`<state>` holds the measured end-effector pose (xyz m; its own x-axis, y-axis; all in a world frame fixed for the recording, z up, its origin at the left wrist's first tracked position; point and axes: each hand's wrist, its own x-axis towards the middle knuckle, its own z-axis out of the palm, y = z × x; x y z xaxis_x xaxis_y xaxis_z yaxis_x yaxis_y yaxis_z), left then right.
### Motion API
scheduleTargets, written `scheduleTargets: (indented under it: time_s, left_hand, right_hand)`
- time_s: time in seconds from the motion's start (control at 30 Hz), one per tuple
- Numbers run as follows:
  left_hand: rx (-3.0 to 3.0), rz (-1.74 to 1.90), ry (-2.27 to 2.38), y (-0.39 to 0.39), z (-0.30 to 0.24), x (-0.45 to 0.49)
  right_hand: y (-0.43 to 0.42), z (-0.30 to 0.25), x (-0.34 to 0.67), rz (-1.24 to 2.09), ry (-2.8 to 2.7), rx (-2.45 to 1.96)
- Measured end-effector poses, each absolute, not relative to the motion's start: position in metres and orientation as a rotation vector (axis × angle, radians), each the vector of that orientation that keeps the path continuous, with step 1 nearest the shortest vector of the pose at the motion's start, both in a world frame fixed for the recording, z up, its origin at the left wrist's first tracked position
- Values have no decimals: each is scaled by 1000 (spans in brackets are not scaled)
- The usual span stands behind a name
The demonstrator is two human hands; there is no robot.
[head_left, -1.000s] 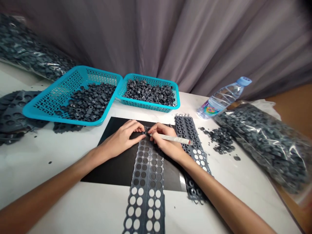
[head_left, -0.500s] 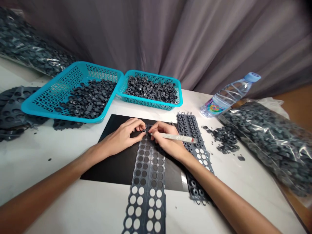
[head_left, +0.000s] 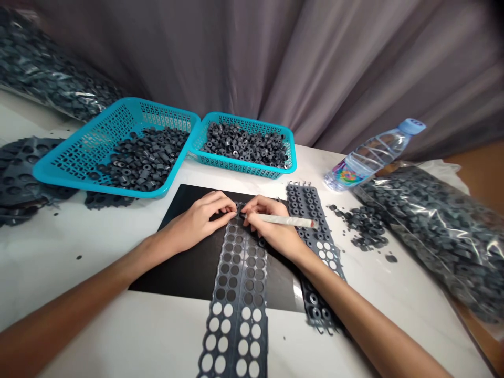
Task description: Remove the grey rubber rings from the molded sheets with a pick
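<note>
A grey rubber strip with punched round holes (head_left: 236, 310) lies lengthwise over a black mat (head_left: 189, 268). My left hand (head_left: 199, 223) rests on the mat with its fingers pinched at the strip's far end. My right hand (head_left: 271, 228) grips a thin white stick-like tool (head_left: 283, 221), its tip meeting the left fingertips at the strip's end. What the left fingers pinch is too small to make out. A second strip, still holding small rings (head_left: 315, 241), lies just right of my right hand.
Two turquoise baskets (head_left: 74, 157) (head_left: 289, 152) of small dark rings stand behind the mat. A water bottle (head_left: 370, 155) lies at the right beside a clear bag of rings (head_left: 433, 231). Loose rings (head_left: 364, 226) are scattered nearby. Dark punched sheets (head_left: 18, 178) lie at the left.
Both hands stay at the strip's far end with only slight finger movement. The view has shifted a little to the left and down.
</note>
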<state>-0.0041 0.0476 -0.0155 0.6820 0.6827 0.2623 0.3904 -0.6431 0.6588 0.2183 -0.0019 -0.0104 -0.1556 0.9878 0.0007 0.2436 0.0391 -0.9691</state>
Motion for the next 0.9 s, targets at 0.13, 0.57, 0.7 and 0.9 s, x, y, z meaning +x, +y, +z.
scheduleTargets:
  time_s: [0.13,0.57,0.7,0.9]
  left_hand:
    - [2340,664,820,47,-16,-5]
    - [2357,693,829,48,-20,-5]
    - [2371,693,820,47,-19,-4]
    - [2358,684,818,47,-20,-4]
  right_hand:
    - [-1,-13,220,1216,-1476,-1283]
    - [0,-13,218,1227,-1463,-1289]
    - [1,-14,218,1229,-1458,-1295]
    - [0,-13,217,1229,-1448,-1291]
